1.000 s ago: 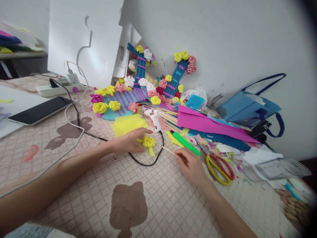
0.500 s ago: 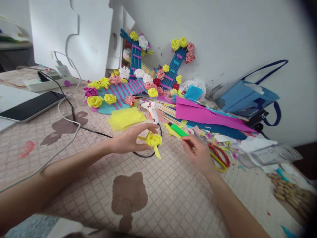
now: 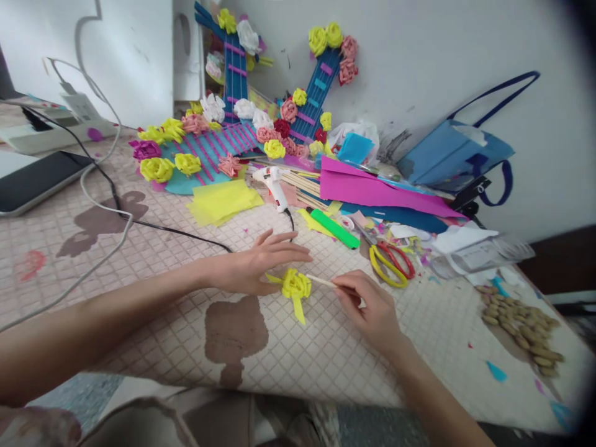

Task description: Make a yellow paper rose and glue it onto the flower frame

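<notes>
A yellow crepe-paper flower with a loose tail strip lies in the middle of the table. Stretched out just above and left of it is my left hand, its fingers apart and its thumb close to the petals; whether the thumb touches them I cannot tell. My right hand pinches a thin wooden stick whose tip points left at the flower's edge. Beyond the hands lie a white glue gun, a green marker-like tube and scissors with red and yellow handles.
Yellow paper sheets lie behind my left hand. Flower-covered blue stick models stand at the back. Magenta paper, a blue bag and peanuts are to the right. Cables cross the left side near a phone-like device.
My left fingers have straightened over the flower, which sat between thumb and fingers before. The stick in my right hand has come into view beside the flower. The whole view has shifted.
</notes>
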Available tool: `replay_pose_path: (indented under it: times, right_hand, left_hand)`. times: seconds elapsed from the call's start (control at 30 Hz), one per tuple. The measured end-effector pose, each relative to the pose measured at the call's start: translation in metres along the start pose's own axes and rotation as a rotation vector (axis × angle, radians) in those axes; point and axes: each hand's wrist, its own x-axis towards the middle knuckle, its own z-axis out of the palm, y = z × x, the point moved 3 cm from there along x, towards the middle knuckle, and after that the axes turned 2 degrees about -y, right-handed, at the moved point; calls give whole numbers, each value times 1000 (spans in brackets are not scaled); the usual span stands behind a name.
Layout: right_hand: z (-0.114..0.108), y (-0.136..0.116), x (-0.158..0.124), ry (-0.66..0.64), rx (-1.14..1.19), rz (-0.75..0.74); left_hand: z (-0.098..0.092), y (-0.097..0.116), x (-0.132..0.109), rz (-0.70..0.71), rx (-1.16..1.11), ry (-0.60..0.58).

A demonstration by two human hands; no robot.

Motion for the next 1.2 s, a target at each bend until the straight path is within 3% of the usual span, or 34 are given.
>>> replay_pose_path:
  times: [0.13,0.27,0.53,1.2]
  right_hand:
    - [7,-8,-15,-70,-19,11]
    - [13,-10,-23,-147,-35,-19]
    - [24,-14,-21,-238,-76,-33]
    - [33,-25,-19,-225,-115,-46]
  left_hand:
    - [-4,12,-12,-57,21,166]
    - [7,34,-23,-143,0,302]
    - [36,62,-20,-185,171,264]
    - [55,68,-14,-157,406,225]
